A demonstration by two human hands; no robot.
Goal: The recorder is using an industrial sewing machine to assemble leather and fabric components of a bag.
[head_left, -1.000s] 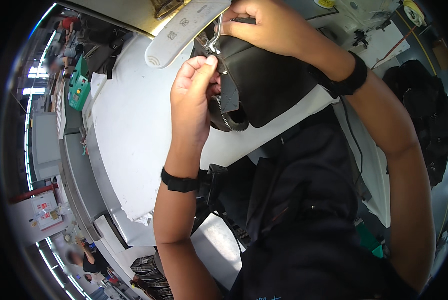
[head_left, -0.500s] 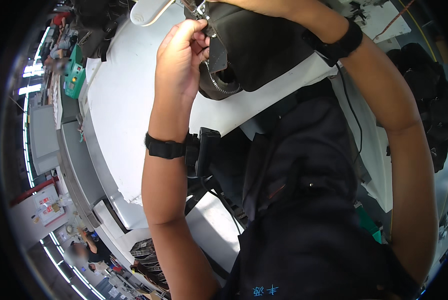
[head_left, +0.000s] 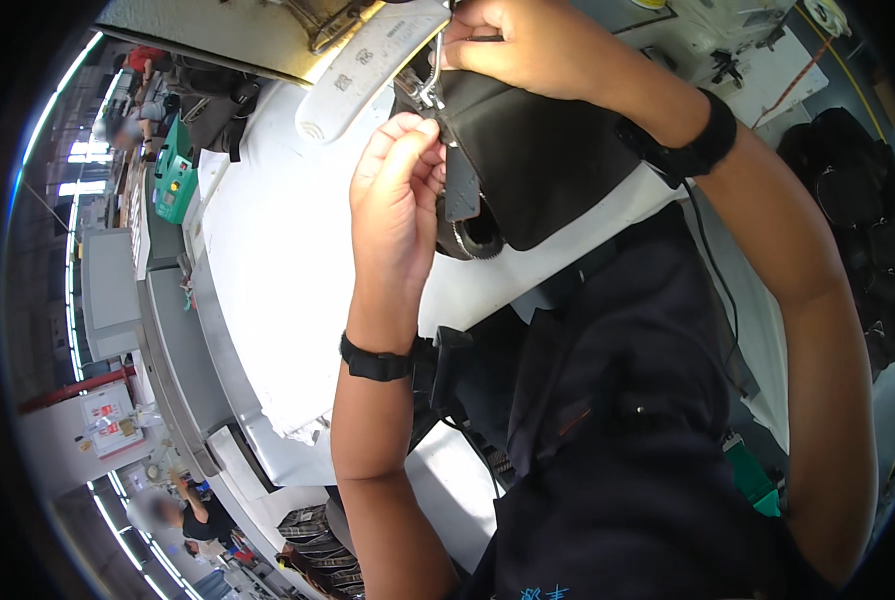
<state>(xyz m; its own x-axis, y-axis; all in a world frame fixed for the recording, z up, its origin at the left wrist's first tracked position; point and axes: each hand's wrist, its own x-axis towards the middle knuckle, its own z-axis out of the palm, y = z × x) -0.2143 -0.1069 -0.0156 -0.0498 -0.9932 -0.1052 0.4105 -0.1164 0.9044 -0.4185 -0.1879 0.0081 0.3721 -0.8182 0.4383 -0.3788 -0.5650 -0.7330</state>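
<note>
A black fabric bag lies on the white work surface, with its upper left edge by the metal presser foot of a sewing machine. My left hand is closed in a pinch on the bag's edge, just below the foot. A flat dark tab hangs beside its fingers, and a curved zipper shows under that. Beyond the bag's far edge, my right hand is closed, next to the machine's metal rod. Something thin and dark shows at its fingers; I cannot make out what it is.
The machine's pale arm cover reaches over the white table. A green box with buttons stands at the left. More black bags are heaped at the right. Another person is at the lower left.
The view has shifted, so the machine and bag sit lower and further right in the picture. My left hand still pinches the bag's edge. My right hand's fingers now show more fully.
</note>
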